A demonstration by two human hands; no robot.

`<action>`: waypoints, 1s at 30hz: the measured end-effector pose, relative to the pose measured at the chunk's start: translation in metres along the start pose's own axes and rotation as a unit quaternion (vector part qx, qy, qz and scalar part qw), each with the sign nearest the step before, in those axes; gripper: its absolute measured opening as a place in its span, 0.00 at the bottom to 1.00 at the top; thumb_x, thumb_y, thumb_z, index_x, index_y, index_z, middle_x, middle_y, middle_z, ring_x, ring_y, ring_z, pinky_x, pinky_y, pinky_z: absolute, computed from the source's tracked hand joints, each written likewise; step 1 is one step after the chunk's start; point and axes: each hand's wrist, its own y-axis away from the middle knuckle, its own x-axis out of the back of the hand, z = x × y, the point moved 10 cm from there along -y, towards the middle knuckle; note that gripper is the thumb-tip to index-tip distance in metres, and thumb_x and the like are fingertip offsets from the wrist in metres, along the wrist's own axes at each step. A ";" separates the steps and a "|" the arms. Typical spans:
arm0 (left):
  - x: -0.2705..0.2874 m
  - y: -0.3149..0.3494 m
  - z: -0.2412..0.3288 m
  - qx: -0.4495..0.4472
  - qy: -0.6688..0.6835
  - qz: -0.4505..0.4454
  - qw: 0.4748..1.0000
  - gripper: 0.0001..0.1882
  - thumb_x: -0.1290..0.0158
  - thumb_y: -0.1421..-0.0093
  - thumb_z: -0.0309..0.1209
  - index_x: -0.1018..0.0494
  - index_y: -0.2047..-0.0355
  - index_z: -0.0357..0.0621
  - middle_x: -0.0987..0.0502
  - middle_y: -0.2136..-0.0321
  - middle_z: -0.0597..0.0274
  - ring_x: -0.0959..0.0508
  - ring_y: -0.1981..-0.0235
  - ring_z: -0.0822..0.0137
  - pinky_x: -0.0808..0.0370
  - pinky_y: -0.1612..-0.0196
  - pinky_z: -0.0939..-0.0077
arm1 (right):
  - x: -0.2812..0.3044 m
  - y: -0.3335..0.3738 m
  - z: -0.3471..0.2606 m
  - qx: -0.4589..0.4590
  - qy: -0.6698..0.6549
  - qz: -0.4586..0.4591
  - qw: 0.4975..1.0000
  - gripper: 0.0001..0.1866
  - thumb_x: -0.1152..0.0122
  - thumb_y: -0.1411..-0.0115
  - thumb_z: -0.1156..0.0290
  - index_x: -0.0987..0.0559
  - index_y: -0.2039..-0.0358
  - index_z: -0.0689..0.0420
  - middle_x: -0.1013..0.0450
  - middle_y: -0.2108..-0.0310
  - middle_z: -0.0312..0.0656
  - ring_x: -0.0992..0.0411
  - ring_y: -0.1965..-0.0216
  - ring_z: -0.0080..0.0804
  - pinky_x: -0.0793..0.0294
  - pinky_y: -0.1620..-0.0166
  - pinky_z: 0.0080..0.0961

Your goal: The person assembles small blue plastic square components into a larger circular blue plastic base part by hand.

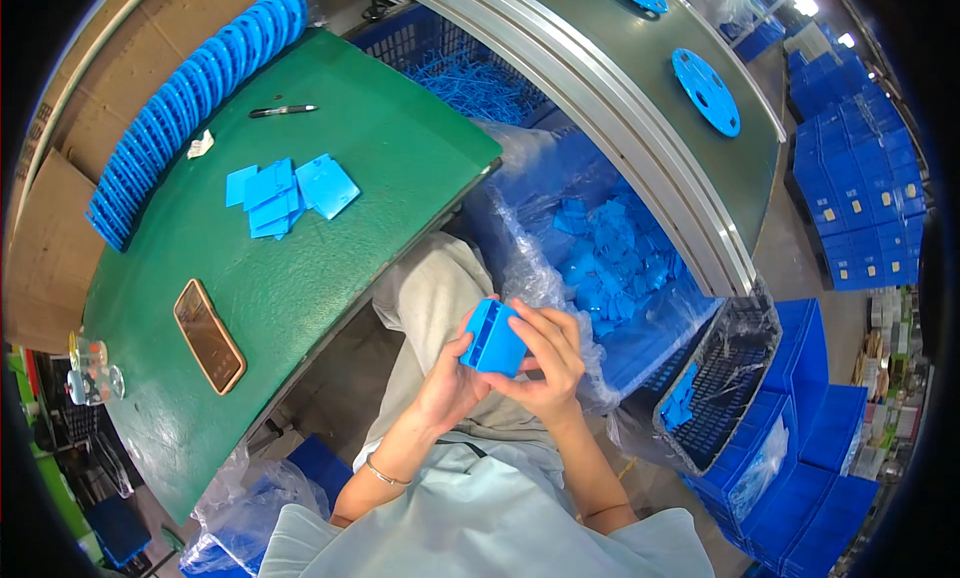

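Observation:
Above my lap, both hands hold a small stack of blue plastic plates (503, 347), with a dark gap showing between some of them. My left hand (448, 383) grips it from the left and below, its fingers partly hidden behind the stack. On the other side, my right hand (552, 366) closes around the right edge, fingers bent over the top and thumb beneath. Loose flat blue plates (270, 198) of the same colour lie overlapping on the green table (330, 108) to my left.
A long row of blue discs (200, 88) lines the table's far left, near a pen (283, 111), a phone (209, 336) and a glass jar (92, 370). A plastic-lined bin of blue pieces (610, 258) stands right, below a conveyor (640, 108) carrying discs. Blue crates (800, 468) stand lower right.

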 end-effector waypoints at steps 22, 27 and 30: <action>-0.022 -0.009 -0.024 -0.047 0.058 -0.051 0.996 0.37 0.51 0.39 0.42 0.58 0.34 0.60 0.46 0.39 0.64 0.38 0.42 0.63 0.37 0.41 0.64 | 0.006 0.028 0.032 -0.096 -0.015 -0.064 0.993 0.27 0.29 0.62 0.58 0.20 0.59 0.56 0.26 0.53 0.42 0.30 0.63 0.37 0.32 0.56 0.31; 0.008 0.001 -0.010 -0.074 -0.129 0.060 0.987 0.39 0.49 0.42 0.32 0.57 0.35 0.55 0.45 0.41 0.60 0.37 0.44 0.65 0.37 0.43 0.67 | -0.010 0.023 0.023 -0.070 -0.024 -0.123 0.990 0.28 0.29 0.62 0.63 0.22 0.57 0.56 0.28 0.50 0.42 0.30 0.61 0.39 0.31 0.56 0.32; 0.034 0.011 -0.007 -0.027 -0.250 0.078 0.965 0.35 0.48 0.42 0.33 0.50 0.38 0.41 0.38 0.46 0.58 0.35 0.46 0.67 0.38 0.43 0.71 | -0.018 0.020 0.030 -0.133 -0.135 -0.144 0.971 0.25 0.31 0.59 0.68 0.22 0.56 0.57 0.27 0.57 0.41 0.31 0.64 0.35 0.31 0.60 0.28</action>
